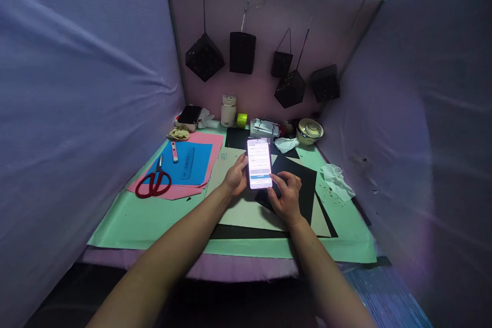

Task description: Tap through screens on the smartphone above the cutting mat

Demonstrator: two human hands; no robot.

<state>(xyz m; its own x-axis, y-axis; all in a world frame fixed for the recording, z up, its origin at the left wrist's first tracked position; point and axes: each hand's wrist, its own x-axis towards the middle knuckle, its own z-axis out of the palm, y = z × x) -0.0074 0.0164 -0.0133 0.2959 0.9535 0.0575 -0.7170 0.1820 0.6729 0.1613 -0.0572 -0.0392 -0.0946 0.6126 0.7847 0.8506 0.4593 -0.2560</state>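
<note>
A phone [259,164] with a bright, lit screen is held upright above the middle of the table. My left hand [236,176] grips its left edge, with the thumb along the side. At its lower right corner is my right hand [286,195], fingers bent and partly spread, the index fingertip at the screen's edge. Whether the right hand also bears some of the phone's weight is unclear. Beneath lie a grey-white board [246,215] and black sheets [305,184].
Red-handled scissors [154,183], a pink cutter [174,152] and a ruler lie on blue and pink sheets at left. A bottle [228,113], yellow tape [242,121] and a round tin [309,130] stand behind. Black boxes [242,53] hang above; fabric walls flank the table.
</note>
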